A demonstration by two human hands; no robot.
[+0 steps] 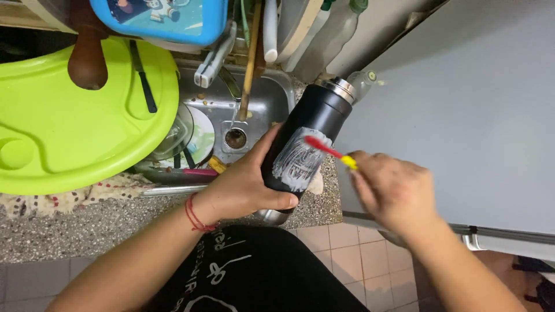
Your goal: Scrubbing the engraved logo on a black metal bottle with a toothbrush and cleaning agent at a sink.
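Observation:
My left hand [245,182] grips a black metal flask [312,124] by its lower half, tilted with its steel neck pointing up and right. White soap foam covers a patch on the flask's side. My right hand [393,188] holds a small brush with a red head and yellow handle [330,151], its bristles against the foamy patch. A red string is tied around my left wrist.
A steel sink [263,101] holds plates, utensils and a wooden stick. A lime green plastic tray [75,127] leans over its left side, a blue box [167,17] above it. Speckled counter [87,228], a patterned cloth, tiled floor and a grey appliance [462,115] at right.

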